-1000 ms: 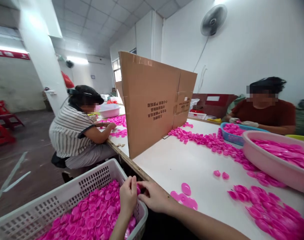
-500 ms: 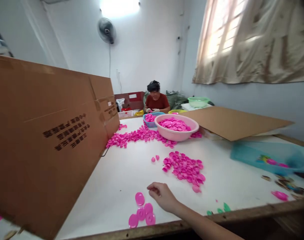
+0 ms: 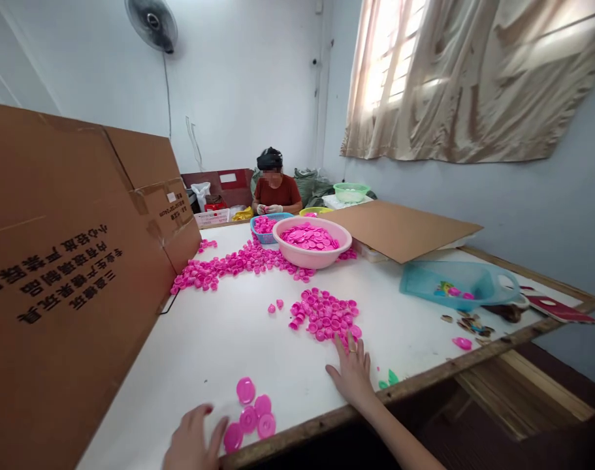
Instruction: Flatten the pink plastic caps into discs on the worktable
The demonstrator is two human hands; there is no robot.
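Observation:
My right hand (image 3: 352, 372) reaches over the near edge of a heap of small pink plastic cups (image 3: 324, 314), its fingers spread and touching or just over the closest pieces. At the bottom of the view my left hand (image 3: 193, 440) hovers by the table's front edge, thumb and fingers apart, holding nothing. Just right of it lie several flat round pink plastic discs (image 3: 249, 419). Two loose pink pieces (image 3: 272, 309) sit left of the heap.
A tall cardboard box (image 3: 81, 274) walls off the left. Behind the heap stand a pink basin (image 3: 309, 258) of discs and a long spread of pink cups (image 3: 238, 261). A blue tub (image 3: 424, 287) and cardboard sheet (image 3: 400, 228) lie right. A co-worker (image 3: 276, 189) sits opposite.
My right hand has moved to the right, to the heap, and its fingers have spread. My left hand has come into view at the bottom. The view has turned right.

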